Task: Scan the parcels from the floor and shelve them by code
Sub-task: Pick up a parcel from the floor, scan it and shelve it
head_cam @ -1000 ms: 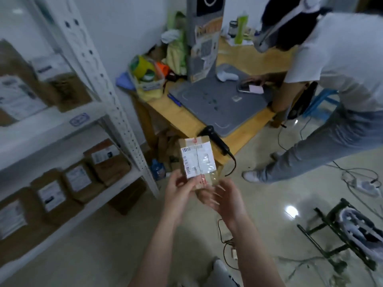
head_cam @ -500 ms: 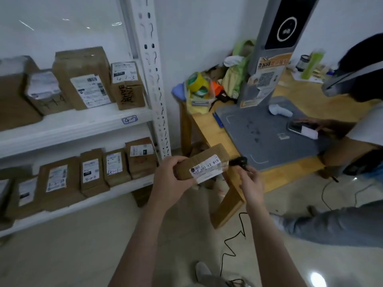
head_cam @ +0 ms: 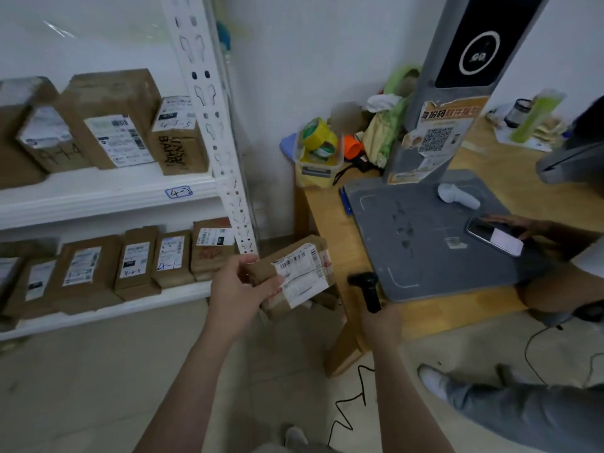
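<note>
Head camera is showing me two bare arms reaching out low in front of the wooden table (head_cam: 330, 223). I am seeing the left hand (head_cam: 240, 289) gripping a brown parcel (head_cam: 294, 273) just off the table's near left corner. Its fingers are curling round one end, and the white label is facing up. The right hand (head_cam: 380, 325) is wrapping round the handle of a black scanner (head_cam: 367, 287) right at the table's front edge. The scanner's head is leaning toward the parcel, but the two are not touching. A black cord (head_cam: 349, 407) is dangling down to the floor in front of the table. Another person's leg (head_cam: 523, 410) in grey trousers is standing off the table's front right.

On the table a grey mat (head_cam: 425, 243) is lying flat. A phone (head_cam: 495, 237) is sitting on the mat's right side, with the other person's hand (head_cam: 519, 223) resting on it. Farther back, a tall grey post (head_cam: 451, 93) with a square code sticker is standing up from the mat. A clear tub (head_cam: 318, 165) with tape rolls is sitting at the table's far left corner.

Left of the table, a white rack (head_cam: 108, 194) is holding rows of brown boxes (head_cam: 137, 259) on two shelves.
</note>
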Demonstrator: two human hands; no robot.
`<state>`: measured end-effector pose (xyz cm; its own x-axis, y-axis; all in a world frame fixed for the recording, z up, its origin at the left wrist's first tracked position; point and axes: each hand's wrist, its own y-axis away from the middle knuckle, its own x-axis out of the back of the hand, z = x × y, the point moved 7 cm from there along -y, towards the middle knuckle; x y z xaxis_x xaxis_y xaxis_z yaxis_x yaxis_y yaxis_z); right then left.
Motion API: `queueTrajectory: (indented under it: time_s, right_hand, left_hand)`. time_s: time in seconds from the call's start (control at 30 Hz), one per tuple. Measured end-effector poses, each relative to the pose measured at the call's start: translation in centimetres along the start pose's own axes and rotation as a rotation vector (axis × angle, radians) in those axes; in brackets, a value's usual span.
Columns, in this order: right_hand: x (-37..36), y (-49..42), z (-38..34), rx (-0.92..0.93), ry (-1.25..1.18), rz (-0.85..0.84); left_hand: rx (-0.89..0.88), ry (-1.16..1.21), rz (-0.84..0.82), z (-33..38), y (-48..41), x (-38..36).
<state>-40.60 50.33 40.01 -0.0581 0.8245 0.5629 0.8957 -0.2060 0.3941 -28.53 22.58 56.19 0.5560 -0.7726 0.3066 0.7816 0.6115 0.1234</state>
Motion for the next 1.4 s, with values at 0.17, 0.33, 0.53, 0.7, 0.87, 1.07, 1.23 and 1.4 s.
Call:
queueTrajectory:
  time_s: [0.17,0.33,0.53,0.7,0.87,1.07,1.23,1.4]
  right_hand:
    - [-1.8,-3.6,0.3,-0.018,0.119,-0.159]
    - [-2.4,-3.8,-0.7,-0.005,-0.114,-0.192]
    - [-2.4,5.2,-8.8,0.322,-0.334,-0.331]
    - [-2.8,12.8,-13.0,0.531,-0.333,-0.542]
    - [-2.2,16.8,-14.3,0.622,-0.288,-0.6]
    - [-1.6,18.1,-14.2,0.69,-0.291,-0.518]
    - [-1.8,17.9,-13.9,0.657,-0.27,-0.453]
    - [-2.1,17.6,-13.5,0.651,-0.251,-0.44]
  left_hand:
    - [0.046,0.06,0.033,-0.3,-0.3,0.4]
    - [0.053,0.06,0.11,-1.4,-0.9,2.2]
    - [0.038,0.024,0.186,-2.4,-1.0,3.9]
    - [0.015,0.011,0.242,-2.0,-0.5,4.7]
    - [-0.01,0.019,0.251,-1.1,0.5,5.2]
    - [-0.045,0.081,0.268,-0.2,1.4,6.3]
    - [-0.075,0.106,0.237,0.3,1.9,5.9]
    - [-0.077,0.077,0.229,0.5,2.5,5.6]
